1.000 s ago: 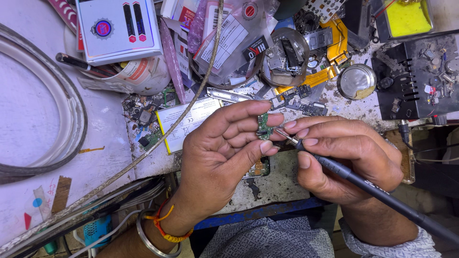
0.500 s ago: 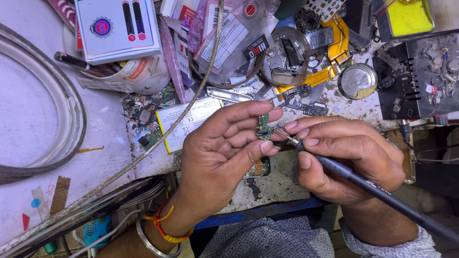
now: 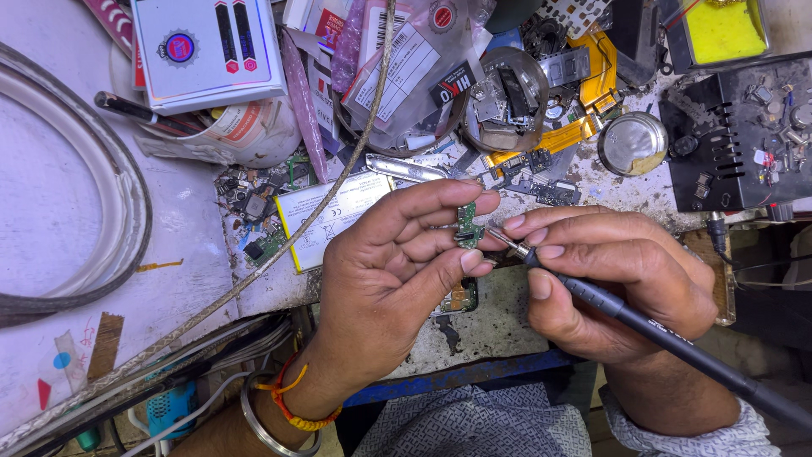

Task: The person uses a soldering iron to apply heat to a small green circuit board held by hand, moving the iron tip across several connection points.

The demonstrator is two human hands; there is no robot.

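Green circuit strip (image 3: 466, 224) pinched in left hand (image 3: 389, 279), slim black soldering iron (image 3: 651, 334) in right hand (image 3: 617, 283)

The head camera looks steeply down, close over the cluttered workbench (image 3: 169, 279).

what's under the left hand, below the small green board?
A dark phone-like part shows under the left hand, on the stained bench. The fingers and palm cover most of it, so the rest cannot be seen.
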